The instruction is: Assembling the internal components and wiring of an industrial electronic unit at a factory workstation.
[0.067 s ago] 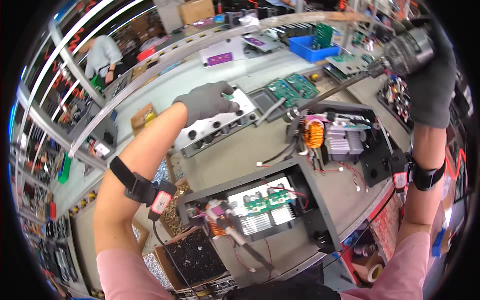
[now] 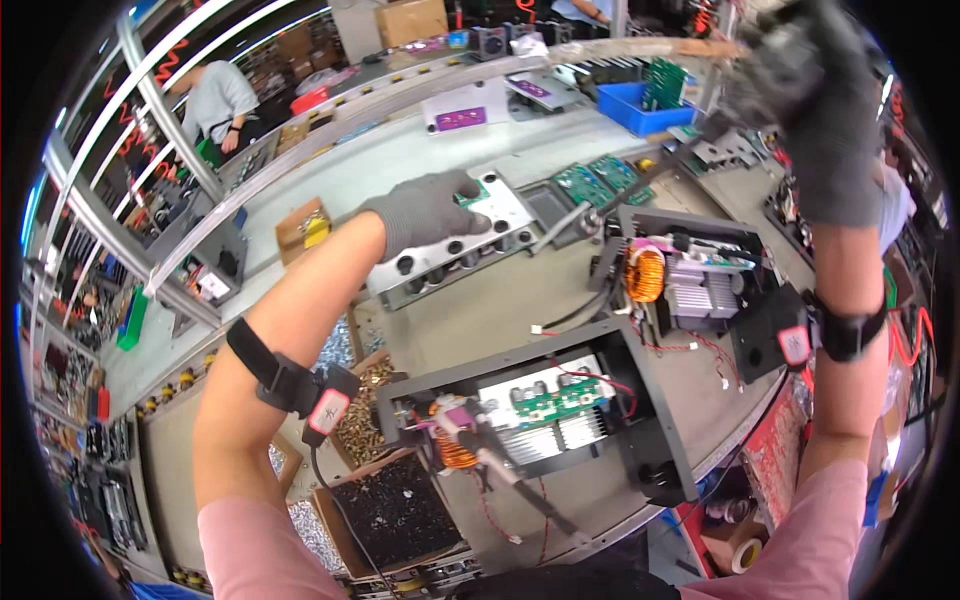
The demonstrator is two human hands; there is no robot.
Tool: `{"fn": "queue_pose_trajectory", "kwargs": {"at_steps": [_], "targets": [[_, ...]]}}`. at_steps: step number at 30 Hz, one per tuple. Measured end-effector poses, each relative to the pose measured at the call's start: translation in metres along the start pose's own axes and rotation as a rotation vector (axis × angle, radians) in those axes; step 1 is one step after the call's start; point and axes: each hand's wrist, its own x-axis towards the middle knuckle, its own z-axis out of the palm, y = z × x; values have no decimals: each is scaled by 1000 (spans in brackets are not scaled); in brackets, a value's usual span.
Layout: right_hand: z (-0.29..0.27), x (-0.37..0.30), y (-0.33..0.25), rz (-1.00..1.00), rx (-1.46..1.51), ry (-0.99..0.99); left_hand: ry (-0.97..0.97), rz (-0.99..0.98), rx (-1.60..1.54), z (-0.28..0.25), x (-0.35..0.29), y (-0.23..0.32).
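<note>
My left hand, in a grey glove, lies over a silver metal plate with several dark round holes along it. Its thumb and fingers are apart, and a bit of green board shows beside the fingertips. At the upper right my gloved right hand is closed around a power screwdriver, blurred by motion. The tool's long shaft slants down to the left, its tip above the bench between the plate and an open black housing with an orange copper coil.
Nearer me lies another open black housing with a green board and heatsink. Boxes of screws and black small parts stand at left. Green circuit boards and a blue bin are farther back. Another person works at far left.
My right hand has moved up and slightly left with the screwdriver. My left hand stays over the plate; the whole view has shifted a little.
</note>
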Motion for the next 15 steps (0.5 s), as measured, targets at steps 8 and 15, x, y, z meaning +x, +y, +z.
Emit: {"fn": "queue_pose_trajectory", "kwargs": {"at_steps": [8,15], "targets": [[138,36,150,-272,-703,-293,125,-23,-131,-1,-125,-72],[164,27,259,-4,-732,-259,145,-124,-235,-8,-212,-130]]}}
